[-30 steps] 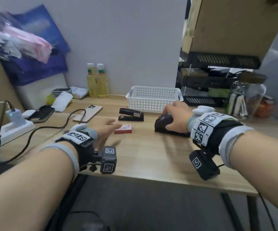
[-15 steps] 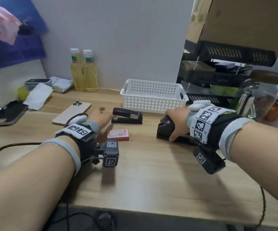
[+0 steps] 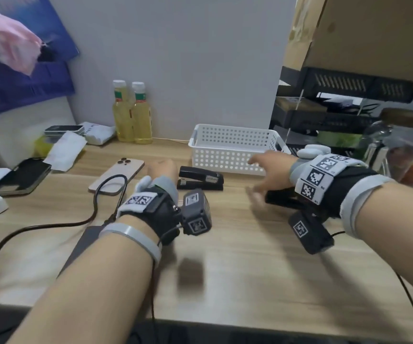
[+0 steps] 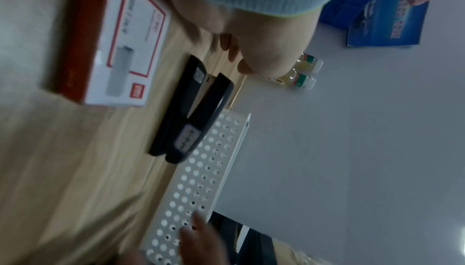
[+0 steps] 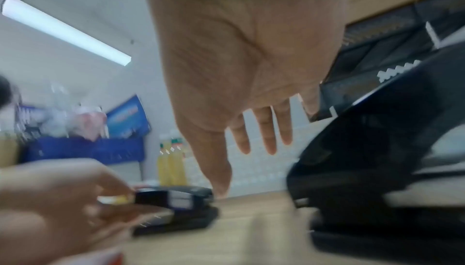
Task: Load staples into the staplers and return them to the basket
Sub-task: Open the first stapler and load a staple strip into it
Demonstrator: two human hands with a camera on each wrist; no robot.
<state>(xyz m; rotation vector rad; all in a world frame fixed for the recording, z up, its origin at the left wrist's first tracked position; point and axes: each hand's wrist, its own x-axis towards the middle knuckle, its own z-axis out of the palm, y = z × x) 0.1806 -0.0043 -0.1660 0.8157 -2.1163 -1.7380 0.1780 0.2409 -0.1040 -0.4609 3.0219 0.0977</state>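
Hovering above the wooden desk (image 3: 250, 256), the right hand (image 3: 272, 173) has its fingers spread wide and straight and holds nothing; the right wrist view shows the bare palm facing down with the fingers (image 5: 264, 130) extended. Directly below and behind this hand, a large black stapler (image 3: 282, 199) rests on the desk, mostly hidden by the wrist strap in the head view; the right wrist view shows its upper arm raised off its base at an angle.

The left hand (image 3: 162, 170) sits just left of a smaller black stapler (image 3: 200, 178), which lies flat on the desk, closed, in front of the white perforated basket (image 3: 227, 147). The left wrist view shows the fingertips (image 4: 236, 56) bent downward near the end of that stapler without a clear grasp on anything; whether the hand is touching the desk cannot be determined. A red-and-white staple box (image 4: 118, 50) lies on the desk beside the left hand, close to the small stapler but apart from it.

The basket stands near the wall, and no stapler is visible inside it. Left of the basket stand two bottles of yellow liquid (image 3: 132, 117). A gold smartphone (image 3: 117, 173) lies face down further left, with a dark cable (image 3: 51, 227) running across the desk.
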